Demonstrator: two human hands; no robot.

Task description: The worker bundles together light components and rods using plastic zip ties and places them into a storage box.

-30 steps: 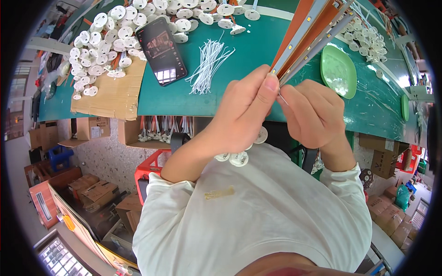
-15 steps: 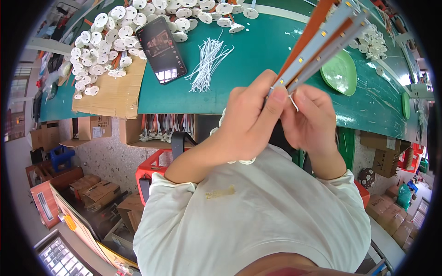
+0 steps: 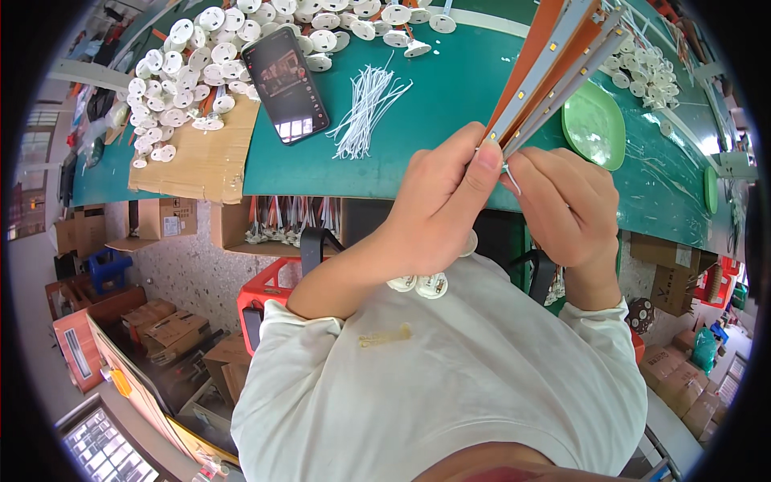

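Observation:
A bundle of LED strips (image 3: 536, 79), grey-white and orange with small yellow LEDs, fans upward out of my left hand (image 3: 440, 201), whose fingers and thumb are closed round it. Round white end caps (image 3: 431, 285) of the bundle hang below that wrist. A thin white twist tie (image 3: 511, 180) comes out by my left thumb, at the bundle's side. My right hand (image 3: 569, 205) is closed beside it, thumb and forefinger pinching at the tie. How far the tie wraps round the strips is hidden. More loose white ties (image 3: 365, 112) lie heaped on the green table (image 3: 450, 88).
A phone (image 3: 285, 84) lies left of the ties. Many white-capped strips (image 3: 181, 80) are piled at the far left, partly over cardboard (image 3: 205, 157). At the right are a green tray (image 3: 594, 124) and more white caps (image 3: 646, 76). A box of strips (image 3: 289, 218) stands below the table edge.
My right hand has turned and shifted slightly right, its fingers curling closer together at the tie. The left hand keeps its grip; the bundle's upper ends have tilted a little left.

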